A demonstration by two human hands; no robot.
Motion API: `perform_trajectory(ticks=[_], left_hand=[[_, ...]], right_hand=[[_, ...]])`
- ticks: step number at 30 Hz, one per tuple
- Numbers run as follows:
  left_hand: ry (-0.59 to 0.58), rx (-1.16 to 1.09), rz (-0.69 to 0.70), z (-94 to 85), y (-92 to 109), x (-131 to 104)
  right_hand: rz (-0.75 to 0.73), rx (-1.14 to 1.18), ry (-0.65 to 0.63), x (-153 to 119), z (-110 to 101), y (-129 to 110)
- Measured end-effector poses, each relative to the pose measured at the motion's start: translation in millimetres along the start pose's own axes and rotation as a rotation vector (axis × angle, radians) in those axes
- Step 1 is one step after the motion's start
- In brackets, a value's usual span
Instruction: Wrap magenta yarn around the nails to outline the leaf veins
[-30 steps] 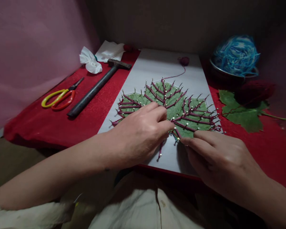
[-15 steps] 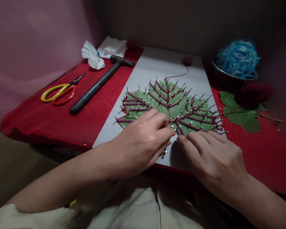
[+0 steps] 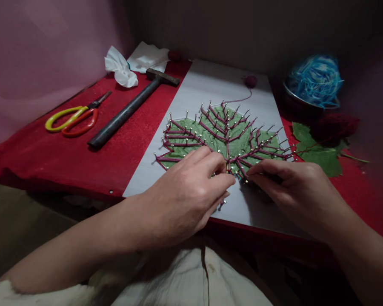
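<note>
A white board [image 3: 231, 204] lies on the red-covered table. On it is a green leaf [image 3: 210, 142], studded with several upright nails [image 3: 187, 114] and laced with dark purple yarn [image 3: 215, 134] along its veins. My left hand [image 3: 191, 189] rests over the leaf's lower middle, thumb and fingers pinched together; what they hold is hidden. At the lower right part of the leaf, my right hand [image 3: 284, 182] pinches yarn beside a nail, thumb against forefinger. A yarn tail runs from the leaf's top to a small purple ball [image 3: 250, 81] at the board's far end.
Left of the board lie a hammer [image 3: 127, 110] and scissors [image 3: 75, 121] with yellow and red handles. Crumpled white tissue [image 3: 121, 70] sits behind them. To the right are a metal bowl [image 3: 301, 100] of blue yarn [image 3: 319, 80], a loose leaf [image 3: 327, 161] and dark red yarn [image 3: 335, 129].
My right hand has turned and shifted, its fingertips now pinched at a nail with the palm lifted off the leaf's edge. My left hand stays nearly in place. The view has shifted slightly.
</note>
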State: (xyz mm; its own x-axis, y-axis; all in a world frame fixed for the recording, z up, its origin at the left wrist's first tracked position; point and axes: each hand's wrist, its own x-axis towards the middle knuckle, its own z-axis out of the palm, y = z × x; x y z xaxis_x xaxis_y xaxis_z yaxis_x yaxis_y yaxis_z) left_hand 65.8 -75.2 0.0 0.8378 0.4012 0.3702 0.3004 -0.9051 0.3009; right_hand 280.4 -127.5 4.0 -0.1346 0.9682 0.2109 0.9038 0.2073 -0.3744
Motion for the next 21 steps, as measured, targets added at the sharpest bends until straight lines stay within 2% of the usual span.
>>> perform_trajectory(ticks=[4, 8, 13, 21], left_hand=[[-0.055, 0.062, 0.007, 3.2, 2, 2], [-0.12, 0.141, -0.023, 11.9, 8, 9], [-0.121, 0.212, -0.022, 18.4, 11, 14], [-0.161, 0.359, 0.072, 14.9, 11, 21]], right_hand=[[-0.201, -0.19, 0.118, -23, 3, -7], [-0.356, -0.369, 0.184, -36, 8, -13], [-0.415, -0.481, 0.164, -36, 14, -17], [-0.474, -0.508, 0.168, -39, 20, -14]])
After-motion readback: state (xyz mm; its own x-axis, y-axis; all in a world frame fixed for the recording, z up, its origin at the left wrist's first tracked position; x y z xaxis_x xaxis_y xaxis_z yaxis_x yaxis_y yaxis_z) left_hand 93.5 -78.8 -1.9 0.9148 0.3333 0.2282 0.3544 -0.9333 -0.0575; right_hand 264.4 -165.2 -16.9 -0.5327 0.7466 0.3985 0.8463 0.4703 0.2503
